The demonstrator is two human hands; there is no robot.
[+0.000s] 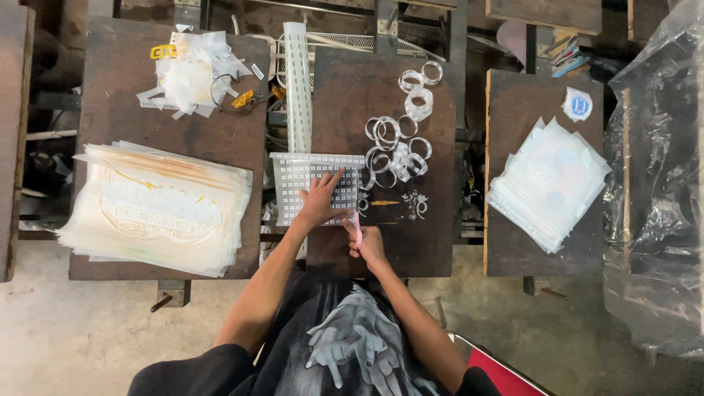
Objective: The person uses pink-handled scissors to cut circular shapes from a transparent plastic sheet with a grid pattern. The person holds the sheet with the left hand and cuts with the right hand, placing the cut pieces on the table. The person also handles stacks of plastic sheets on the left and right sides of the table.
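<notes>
- Left hand lies flat, fingers spread, pressing a perforated white sheet on the dark table;
- Right hand is closed around a thin pink tool at the sheet's lower right corner;
- Clear tape rings lie just beyond; a stack of printed transfers sits well left — another stack right.

Dim, even overhead light; soft shadows; sharp centre; slight edge distortion.
</notes>
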